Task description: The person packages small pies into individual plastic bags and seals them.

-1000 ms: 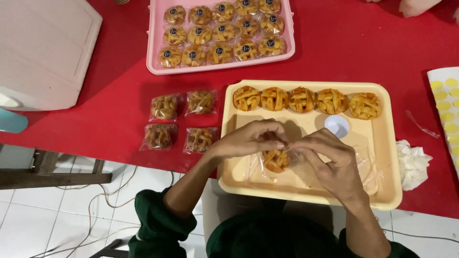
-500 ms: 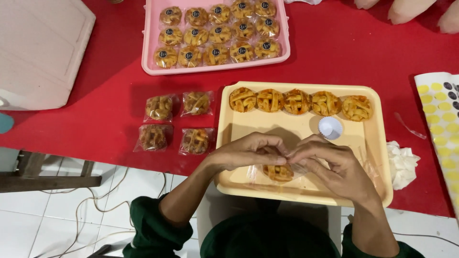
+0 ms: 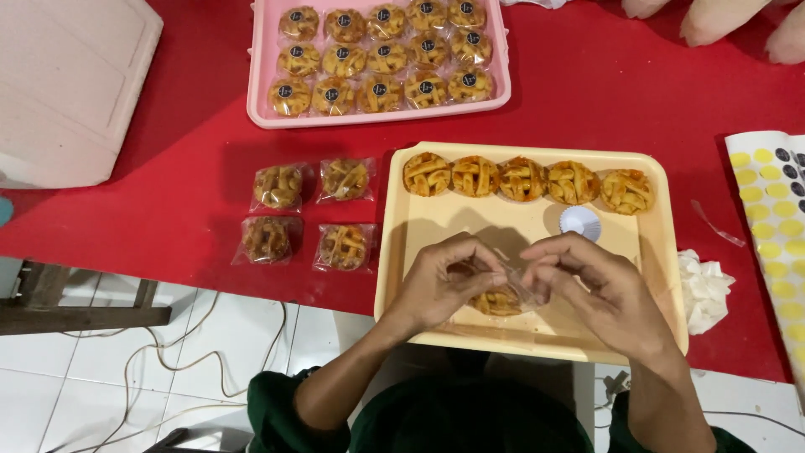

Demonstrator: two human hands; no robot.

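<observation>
Two hands, the left hand (image 3: pixel 440 281) and right hand (image 3: pixel 599 294), are closed on a thin clear plastic wrapper (image 3: pixel 516 285) around a crumbly-looking golden lattice tart (image 3: pixel 496 302), probably best held by its rim, over the near yellow plastic tray (image 3: pixel 654 252).

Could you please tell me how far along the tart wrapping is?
Fifteen sealed tarts fill the pink tray and four wrapped tarts lie on the red table. The left hand and right hand bag one tart. Five bare tarts wait.

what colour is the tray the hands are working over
Pale yellow tray, seen in the head view, on the red table.
</observation>
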